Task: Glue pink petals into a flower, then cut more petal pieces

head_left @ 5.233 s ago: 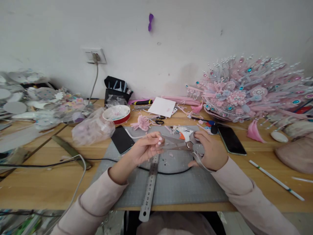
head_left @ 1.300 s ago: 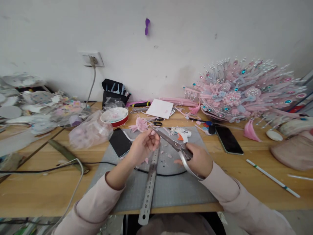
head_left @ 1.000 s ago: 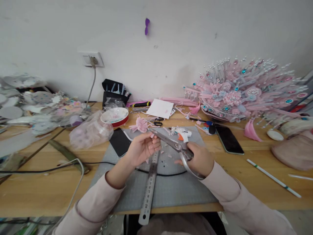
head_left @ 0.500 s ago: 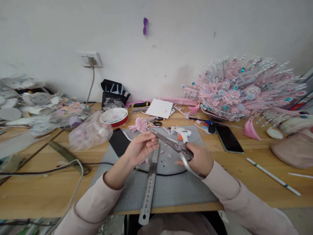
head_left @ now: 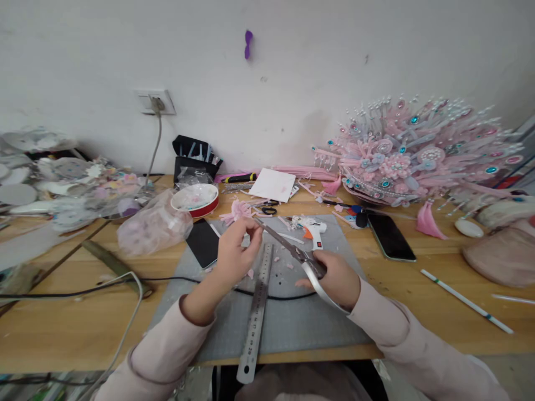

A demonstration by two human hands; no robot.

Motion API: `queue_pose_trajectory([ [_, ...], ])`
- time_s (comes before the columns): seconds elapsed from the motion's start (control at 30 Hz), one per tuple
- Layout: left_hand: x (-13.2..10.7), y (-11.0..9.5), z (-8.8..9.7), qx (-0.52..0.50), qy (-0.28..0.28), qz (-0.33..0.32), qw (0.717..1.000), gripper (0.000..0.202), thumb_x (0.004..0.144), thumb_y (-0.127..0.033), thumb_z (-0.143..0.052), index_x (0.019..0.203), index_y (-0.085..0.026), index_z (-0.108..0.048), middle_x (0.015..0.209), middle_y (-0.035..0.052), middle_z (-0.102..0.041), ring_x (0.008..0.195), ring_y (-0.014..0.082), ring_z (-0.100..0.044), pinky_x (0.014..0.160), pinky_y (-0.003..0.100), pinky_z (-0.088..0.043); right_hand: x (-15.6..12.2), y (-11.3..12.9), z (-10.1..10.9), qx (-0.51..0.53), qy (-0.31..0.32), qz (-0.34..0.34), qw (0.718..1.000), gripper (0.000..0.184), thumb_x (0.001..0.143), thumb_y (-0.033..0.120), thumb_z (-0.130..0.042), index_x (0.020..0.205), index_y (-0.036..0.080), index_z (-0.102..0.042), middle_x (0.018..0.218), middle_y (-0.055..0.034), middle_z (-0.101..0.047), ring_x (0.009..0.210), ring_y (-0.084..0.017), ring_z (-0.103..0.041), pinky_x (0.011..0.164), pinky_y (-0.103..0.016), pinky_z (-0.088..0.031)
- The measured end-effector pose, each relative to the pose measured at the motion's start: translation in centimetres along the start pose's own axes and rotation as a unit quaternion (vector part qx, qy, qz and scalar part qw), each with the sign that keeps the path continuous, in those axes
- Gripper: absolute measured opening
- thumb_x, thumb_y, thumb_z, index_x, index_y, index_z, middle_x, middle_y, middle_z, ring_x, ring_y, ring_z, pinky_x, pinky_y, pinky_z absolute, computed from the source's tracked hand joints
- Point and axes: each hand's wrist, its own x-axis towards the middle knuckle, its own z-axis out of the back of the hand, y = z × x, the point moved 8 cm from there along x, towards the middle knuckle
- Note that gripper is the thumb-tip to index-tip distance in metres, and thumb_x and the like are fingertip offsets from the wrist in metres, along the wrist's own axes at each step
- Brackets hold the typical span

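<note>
My right hand [head_left: 337, 278] is closed round the handles of large metal scissors [head_left: 292, 247], whose blades point up and to the left. At the blade tips my left hand [head_left: 238, 245] pinches with thumb and forefinger; whatever lies between them is too small to make out. Below the hands a steel ruler [head_left: 258, 314] lies lengthwise on the grey cutting mat [head_left: 309, 328], its end jutting past the table edge. Small pink scraps [head_left: 289, 266] are scattered on the mat. A pink tufted flower [head_left: 240, 210] sits just beyond my left hand.
A white glue gun [head_left: 317, 234] lies past the scissors. Phones [head_left: 390, 236] rest on both sides, with a red-rimmed bowl [head_left: 200, 209] at back left. A jewelled pink headdress [head_left: 397, 159] fills the back right. A black cable [head_left: 288, 298] crosses the mat.
My left hand has turned, its palm facing less upward, and shifted slightly left. The scissors have moved a little left and down with my right hand, and their blades look closer together.
</note>
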Motion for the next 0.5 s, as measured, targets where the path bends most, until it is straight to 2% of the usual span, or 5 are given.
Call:
queue_pose_trajectory([
  [0.17,0.4,0.6,-0.1,0.031,0.040,-0.017,0.999,0.006,0.067,-0.016,-0.063,0.065,-0.022,-0.060,0.069,0.0043,-0.056,0.073,0.0179,-0.047,0.078,0.028,-0.036,0.1,-0.1,-0.6,0.041,0.026,-0.010,0.999,0.037,0.063,0.049,-0.064,0.056,0.019,-0.042,0.054,0.0026,-0.047,0.050,-0.010,-0.041,0.046,-0.023,-0.028],
  [0.27,0.5,1.1,-0.3,-0.017,0.018,0.039,0.999,0.010,0.069,-0.020,-0.060,0.060,-0.021,-0.056,0.061,0.0008,-0.052,0.063,0.0149,-0.045,0.068,0.025,-0.037,0.2,-0.2,-0.5,0.036,0.014,0.002,0.999,0.037,0.063,0.049,-0.064,0.057,0.019,-0.043,0.055,0.0024,-0.047,0.051,-0.011,-0.041,0.047,-0.023,-0.029],
  [0.33,0.3,1.5,-1.6,-0.102,0.056,0.097,0.989,0.017,0.075,-0.027,-0.055,0.060,-0.019,-0.053,0.054,-0.0010,-0.049,0.054,0.0122,-0.043,0.058,0.023,-0.036,0.3,-0.3,-0.4,0.024,0.004,0.007,1.000,0.036,0.063,0.049,-0.064,0.058,0.019,-0.044,0.057,0.0019,-0.048,0.053,-0.011,-0.042,0.049,-0.024,-0.030],
  [0.4,-0.1,2.0,-3.2,-0.226,0.099,0.183,0.952,0.025,0.079,-0.034,-0.048,0.060,-0.018,-0.050,0.052,-0.0013,-0.049,0.046,0.0104,-0.042,0.049,0.022,-0.033,0.3,-0.5,-0.4,0.011,-0.002,0.007,1.000,0.036,0.064,0.049,-0.064,0.058,0.019,-0.045,0.057,0.0014,-0.050,0.053,-0.011,-0.042,0.049,-0.024,-0.030],
  [0.5,-1.5,2.7,-5.2,-0.377,0.168,0.332,0.848,0.026,0.079,-0.033,-0.044,0.059,-0.016,-0.048,0.049,-0.0013,-0.048,0.037,0.0075,-0.038,0.043,0.021,-0.032,0.3,-0.5,-0.3,-0.001,-0.009,0.012,1.000,0.035,0.063,0.048,-0.065,0.058,0.019,-0.047,0.058,0.0007,-0.052,0.053,-0.011,-0.043,0.050,-0.024,-0.031],
])
